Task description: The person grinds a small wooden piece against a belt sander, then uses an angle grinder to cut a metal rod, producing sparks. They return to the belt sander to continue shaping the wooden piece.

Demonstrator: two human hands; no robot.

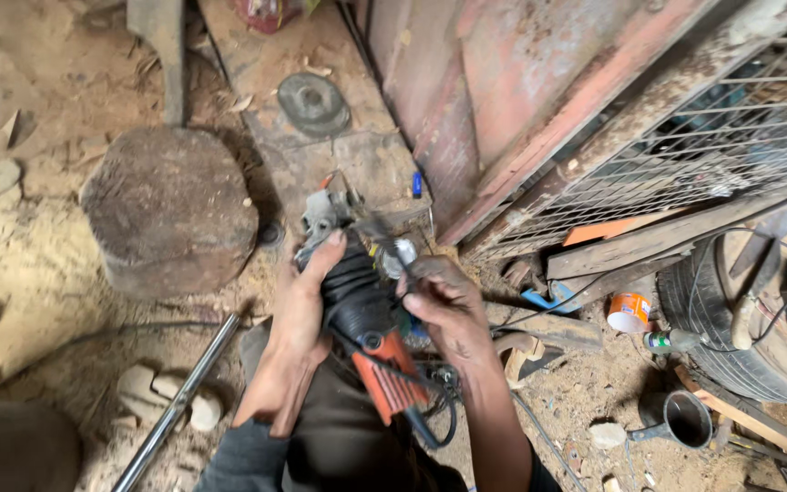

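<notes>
My left hand point(304, 314) grips the black body of an angle grinder point(363, 321) that has an orange rear end and a grey metal head pointing away from me. My right hand point(442, 305) pinches a small dark metal tool point(377, 230) against the grinder's head, beside a shiny round part. The grinder's black cord loops down toward my lap.
A round wooden stump point(170, 210) stands to the left on sandy ground. A grey grinding disc point(313, 103) lies on a rusty plate ahead. A metal pipe point(179, 401) lies at lower left. To the right are a wire mesh panel point(721, 137), a tyre point(749, 310), an orange tin point(629, 312) and a black funnel point(685, 419).
</notes>
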